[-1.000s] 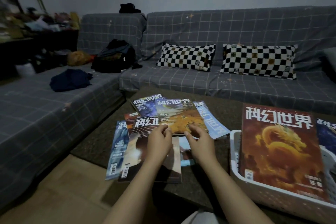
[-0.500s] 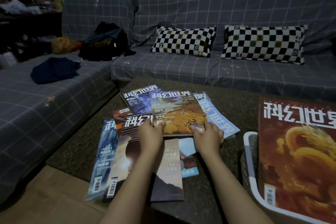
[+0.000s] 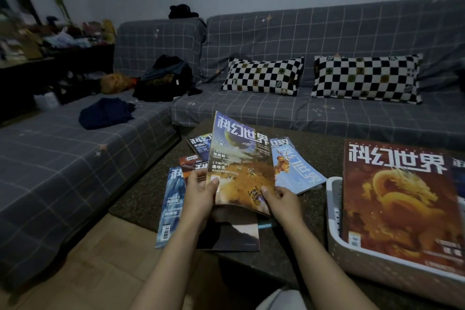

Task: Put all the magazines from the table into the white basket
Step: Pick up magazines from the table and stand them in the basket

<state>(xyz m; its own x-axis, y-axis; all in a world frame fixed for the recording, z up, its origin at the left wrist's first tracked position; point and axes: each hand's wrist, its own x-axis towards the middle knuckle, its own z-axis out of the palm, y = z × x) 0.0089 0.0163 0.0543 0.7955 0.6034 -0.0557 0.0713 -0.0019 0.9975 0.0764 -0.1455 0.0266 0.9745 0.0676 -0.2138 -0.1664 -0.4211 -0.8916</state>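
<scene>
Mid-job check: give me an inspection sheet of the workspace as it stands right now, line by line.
Surface: dark table, with magazines spread on it.
Job's things: yellow-cover magazine lifted and tilted up off the pile; light blue magazine, icy blue magazine and others lie on the table; white basket at the right holds the red dragon magazine.
Clutter: nothing seen on the table besides magazines.
Hands: left hand and right hand grip the yellow-cover magazine's lower corners.
Cables: nothing seen.
Surroundings: grey checked sofa, two checkered pillows, dark clothes, cluttered shelf.
</scene>
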